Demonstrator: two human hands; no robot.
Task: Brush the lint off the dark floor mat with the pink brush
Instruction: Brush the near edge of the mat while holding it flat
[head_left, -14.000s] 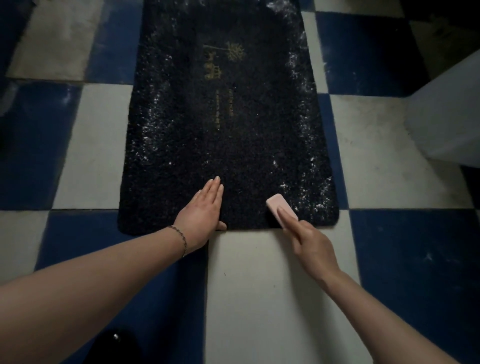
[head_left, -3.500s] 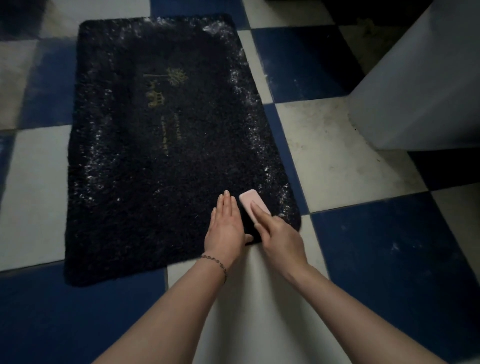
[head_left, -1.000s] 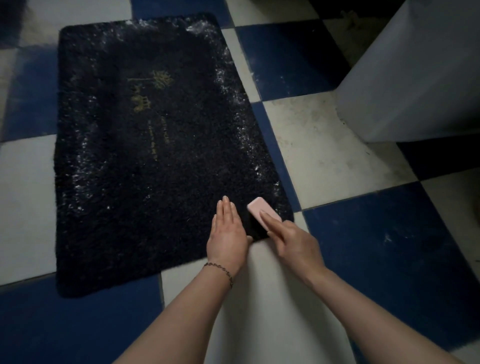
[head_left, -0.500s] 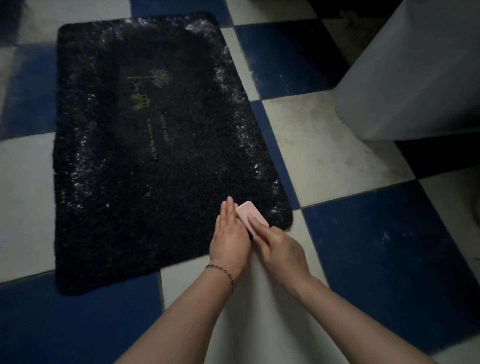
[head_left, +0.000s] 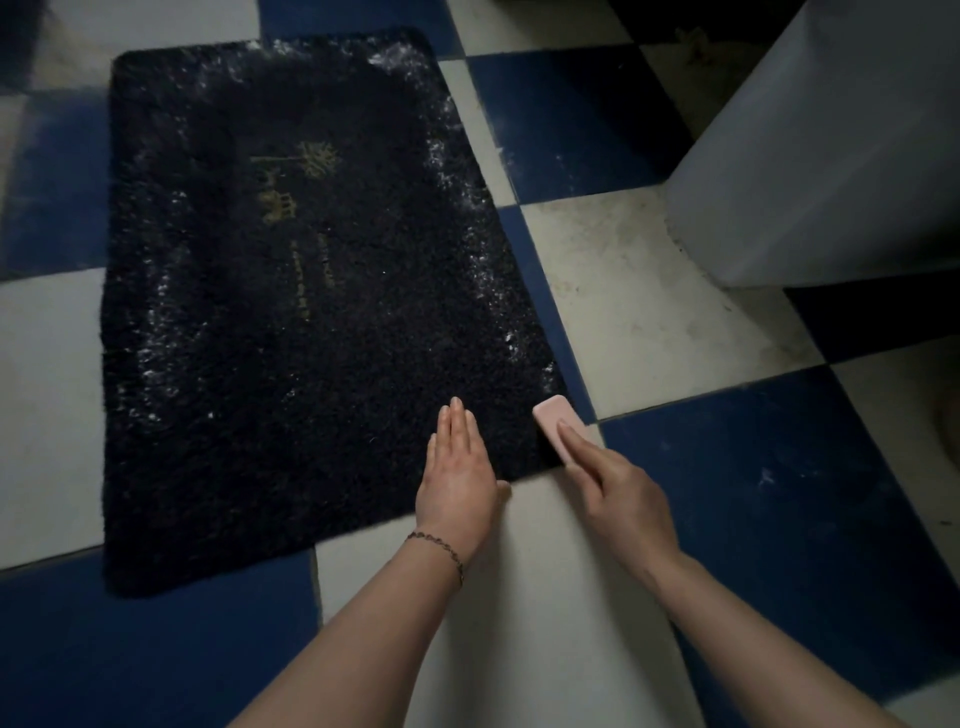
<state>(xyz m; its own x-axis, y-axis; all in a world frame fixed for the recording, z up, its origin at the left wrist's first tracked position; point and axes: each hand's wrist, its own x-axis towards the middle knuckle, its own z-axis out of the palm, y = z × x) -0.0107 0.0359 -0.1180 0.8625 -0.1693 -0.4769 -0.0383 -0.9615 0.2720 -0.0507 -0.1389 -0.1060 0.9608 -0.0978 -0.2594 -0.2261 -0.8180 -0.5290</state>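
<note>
The dark floor mat (head_left: 291, 312) lies on your left, flat on the blue and white checkered floor (head_left: 779, 493), with pale lint (head_left: 467, 208) speckled down its left side, across its far edge and along its right edge. A faint gold design (head_left: 296, 182) shows near its middle. Your left hand (head_left: 457, 478) presses flat on the mat's near right part, its fingers (head_left: 454, 421) straight and held together, the thumb off the near edge on a white tile. A thin bracelet (head_left: 439, 551) circles that wrist. Just right of it, your right hand (head_left: 618, 493) holds the pink brush (head_left: 556, 423) against the mat's near right corner, with 1 finger laid along the top and the others curled around its side. At the far right stands a pale grey object (head_left: 831, 156) on the floor.
</note>
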